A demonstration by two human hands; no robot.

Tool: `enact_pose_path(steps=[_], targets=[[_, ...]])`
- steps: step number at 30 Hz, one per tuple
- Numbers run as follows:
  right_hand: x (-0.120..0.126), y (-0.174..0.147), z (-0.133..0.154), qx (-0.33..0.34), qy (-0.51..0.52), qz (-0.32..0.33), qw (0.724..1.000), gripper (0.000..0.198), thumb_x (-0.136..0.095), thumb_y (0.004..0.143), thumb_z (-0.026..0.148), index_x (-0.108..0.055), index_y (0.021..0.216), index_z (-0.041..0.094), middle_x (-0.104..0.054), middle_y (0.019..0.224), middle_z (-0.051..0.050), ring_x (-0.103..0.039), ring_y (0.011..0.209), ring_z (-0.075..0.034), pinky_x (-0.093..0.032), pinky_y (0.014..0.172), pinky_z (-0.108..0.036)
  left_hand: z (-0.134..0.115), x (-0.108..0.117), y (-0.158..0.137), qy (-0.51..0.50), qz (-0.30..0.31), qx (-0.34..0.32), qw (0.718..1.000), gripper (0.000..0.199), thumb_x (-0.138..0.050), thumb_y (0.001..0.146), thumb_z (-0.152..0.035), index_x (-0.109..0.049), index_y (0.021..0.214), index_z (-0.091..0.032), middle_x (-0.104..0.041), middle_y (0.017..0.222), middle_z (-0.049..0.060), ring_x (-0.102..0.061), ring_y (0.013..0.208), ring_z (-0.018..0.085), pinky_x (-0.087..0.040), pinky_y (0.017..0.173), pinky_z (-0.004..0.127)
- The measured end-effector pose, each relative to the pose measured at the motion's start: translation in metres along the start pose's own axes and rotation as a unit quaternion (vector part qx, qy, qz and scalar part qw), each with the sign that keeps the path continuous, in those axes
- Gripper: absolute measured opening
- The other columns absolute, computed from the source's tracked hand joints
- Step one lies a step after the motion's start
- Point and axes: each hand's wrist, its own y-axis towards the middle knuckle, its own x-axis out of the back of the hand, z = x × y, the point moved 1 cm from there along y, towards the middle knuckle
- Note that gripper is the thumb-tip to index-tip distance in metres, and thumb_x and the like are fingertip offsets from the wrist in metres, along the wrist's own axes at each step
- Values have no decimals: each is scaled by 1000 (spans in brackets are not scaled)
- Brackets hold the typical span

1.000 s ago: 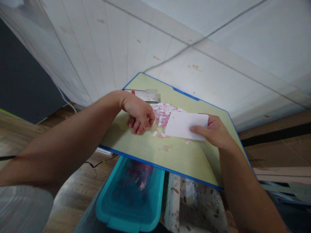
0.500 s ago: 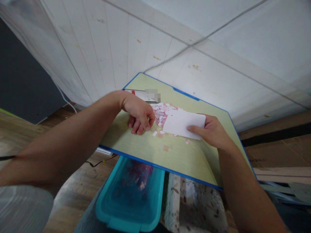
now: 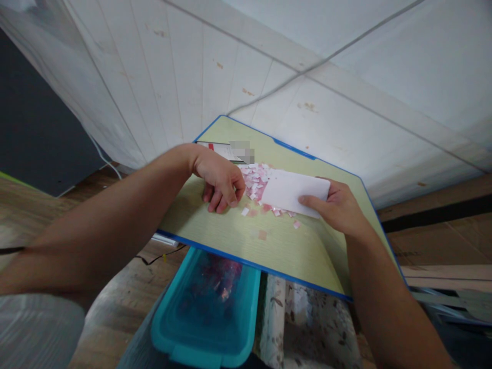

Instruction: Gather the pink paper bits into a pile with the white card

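Note:
My right hand (image 3: 338, 204) grips the right end of a white rectangular card (image 3: 294, 190), thumb on top and the other fingers underneath. The card lies over part of a pile of small pink and white paper squares (image 3: 254, 179). My left hand (image 3: 222, 185) is at the pile's left side, close to the tabletop. Its fingers are curled, with thumb and index finger close together; whether a small piece is between them is hidden. A few loose squares (image 3: 245, 211) lie in front of the pile.
The pale yellow-green folding table (image 3: 215, 233) has a blue edge and stands against a white wall (image 3: 253, 77). A flat white packet with a red mark (image 3: 219, 148) lies at its back left. Below the front edge is a teal plastic bin (image 3: 207, 353) with pinkish contents.
My right hand has drawn the white card slightly to the right and back, exposing more paper squares along its front and left edges. My left hand has stayed in place.

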Motion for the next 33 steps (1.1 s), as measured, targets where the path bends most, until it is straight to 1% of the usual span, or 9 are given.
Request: enact_pose_path(steps=[3,8,10,15,18,21,26,30,33], targets=[[2,0,0,-1,-15,-3,1000,30,-80,76,40,-72,94,16,-69,75,-4,-58,61,-18,-44,53,-28,1,1,0,-7,0,11,1000,44,-75,78,-55,-71,106,-22,-80,92,9,-76,80,24,-60,63,30],[5,1,-5,2,-14,-21,1000,27,-80,77,39,-72,92,19,-70,77,-3,-59,62,-18,-45,54,-28,2,1,0,11,10,-29,999,43,-72,80,-58,-71,104,-22,-81,91,8,-76,78,23,-60,63,29],[3,1,-5,10,-3,-24,1000,27,-80,77,40,-72,92,19,-70,77,-3,-60,62,-18,-45,54,-28,1,0,0,5,7,-24,1000,42,-73,79,-57,-71,102,-22,-81,90,8,-76,78,22,-60,64,29],[-2,-1,-3,5,29,31,999,29,-82,77,40,-71,89,16,-67,72,-1,-56,60,-16,-41,52,-26,-1,-1,-1,-29,-4,11,1000,41,-77,75,-53,-72,100,-21,-80,90,8,-75,77,23,-59,62,29],[-2,-1,-3,-8,52,52,997,31,-83,76,41,-72,91,15,-69,75,-2,-58,61,-16,-42,53,-26,-1,0,-1,-34,-3,10,999,41,-78,74,-53,-72,99,-21,-80,89,7,-75,77,23,-57,60,27],[0,-1,-5,1,46,37,998,34,-84,76,43,-74,93,15,-71,77,-3,-58,62,-16,-44,54,-26,0,0,-1,-30,1,0,1000,40,-77,75,-53,-71,99,-22,-80,88,7,-75,76,22,-57,59,27],[0,-1,-5,-6,62,89,994,37,-84,77,43,-76,98,14,-75,85,-6,-64,67,-19,-49,58,-28,1,0,0,-26,-3,7,1000,40,-76,75,-54,-72,99,-22,-80,90,7,-75,77,23,-57,60,28],[-1,-2,-4,-2,63,56,996,37,-86,76,45,-76,95,14,-74,81,-5,-61,63,-17,-47,55,-27,1,0,0,-17,0,-1,1000,41,-76,76,-55,-72,100,-23,-80,90,7,-75,77,23,-57,60,28],[-8,0,-5,10,76,71,995,41,-85,76,47,-77,98,14,-76,87,-7,-64,68,-20,-50,58,-28,1,0,0,-16,-1,-3,1000,41,-76,76,-56,-73,100,-23,-80,90,7,-74,76,23,-58,61,28]])
